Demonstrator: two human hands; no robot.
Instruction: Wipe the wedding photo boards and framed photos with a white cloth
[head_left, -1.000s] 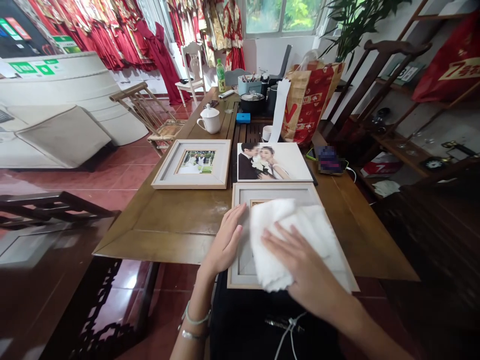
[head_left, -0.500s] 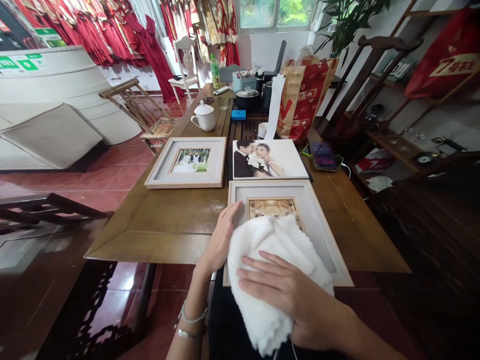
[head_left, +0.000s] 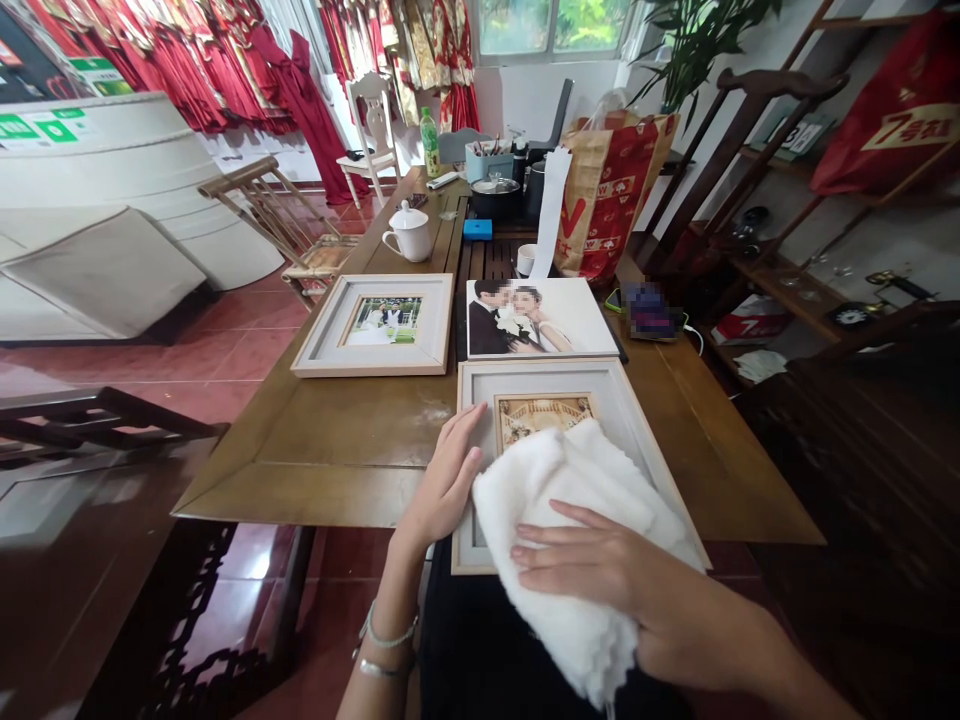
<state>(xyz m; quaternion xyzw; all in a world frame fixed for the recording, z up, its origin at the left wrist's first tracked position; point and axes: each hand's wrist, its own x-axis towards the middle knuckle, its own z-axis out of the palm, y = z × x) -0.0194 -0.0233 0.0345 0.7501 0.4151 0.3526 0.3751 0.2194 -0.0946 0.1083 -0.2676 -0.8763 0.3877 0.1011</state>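
Note:
A pale picture frame [head_left: 622, 400] lies flat at the near edge of the wooden table [head_left: 352, 440]. My left hand [head_left: 446, 480] rests flat on the frame's left border, fingers stretched out. A fluffy white cloth [head_left: 577, 520] covers the lower half of the frame. My right hand [head_left: 607, 570] presses down on the cloth with its fingers spread. The top of the small picture inside the frame still shows above the cloth.
A second framed photo [head_left: 379, 325] and an unframed wedding print [head_left: 536, 318] lie further back. Behind them stand a white lidded cup [head_left: 409, 232], a blue box [head_left: 477, 229], a red-and-brown paper bag [head_left: 611, 190] and a phone [head_left: 649, 310]. Wooden chairs flank the table.
My right hand drew the cloth down toward me, uncovering the picture, then shifted it slightly right and back up the frame. The left hand stayed on the frame's left border.

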